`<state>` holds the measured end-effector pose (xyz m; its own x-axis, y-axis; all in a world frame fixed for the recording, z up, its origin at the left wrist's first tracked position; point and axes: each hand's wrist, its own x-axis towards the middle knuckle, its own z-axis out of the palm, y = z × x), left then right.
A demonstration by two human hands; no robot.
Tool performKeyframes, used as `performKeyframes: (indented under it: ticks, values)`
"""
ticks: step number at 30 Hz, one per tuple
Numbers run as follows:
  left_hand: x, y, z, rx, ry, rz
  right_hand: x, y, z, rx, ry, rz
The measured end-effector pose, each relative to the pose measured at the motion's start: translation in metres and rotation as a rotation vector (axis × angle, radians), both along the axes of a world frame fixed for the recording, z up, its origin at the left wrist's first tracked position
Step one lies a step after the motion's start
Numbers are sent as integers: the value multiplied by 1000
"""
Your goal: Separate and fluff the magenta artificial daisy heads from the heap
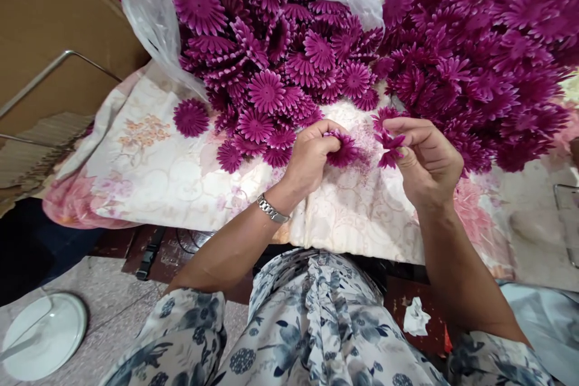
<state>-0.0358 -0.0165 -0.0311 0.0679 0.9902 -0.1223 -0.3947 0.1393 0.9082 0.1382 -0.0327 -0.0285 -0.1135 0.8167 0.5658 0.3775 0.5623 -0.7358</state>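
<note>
My left hand [312, 154], with a metal watch on the wrist, is closed around a round magenta fabric flower [346, 151] just above the floral cloth. A short gap to the right, my right hand [423, 154] pinches another magenta flower piece [389, 143] between thumb and fingers. Both hands sit at the near edge of the flower heaps. A loose pile of flat magenta flower heads [271, 66] spills from a clear plastic bag [154, 18] ahead of my left hand. A denser heap of magenta flowers [479, 54] lies ahead of my right hand.
A pale floral cloth [158, 175] covers the work surface. A single flower [191, 117] lies apart at the left. A metal frame [54, 69] and brown board stand at far left. A white round lid [43, 335] lies on the floor; a crumpled white scrap [416, 316] sits below.
</note>
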Motion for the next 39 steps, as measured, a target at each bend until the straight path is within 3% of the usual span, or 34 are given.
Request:
performKeyframes:
  ticks: [6,11,15,19,23,28,32,39]
  values:
    - [-3,-6,10,-52,5,-161,0,4,-6,-98,213,129]
    - [4,-13,12,43,100,-309,-5,0,-4,-28,32,74]
    - [7,-12,10,-13,49,-262,-9,0,2,139,-167,0]
    - [8,-10,5,12,79,-188,-9,0,2,174,-203,-4]
    - [8,-9,3,59,138,-142,-7,0,-4,-50,37,37]
    - [6,-9,4,241,306,-137,-5,3,-5,-337,233,136]
    - [5,-9,4,264,344,-146,-4,5,-3,-417,339,206]
    - [5,-9,5,131,192,-221,-2,8,-5,-523,390,168]
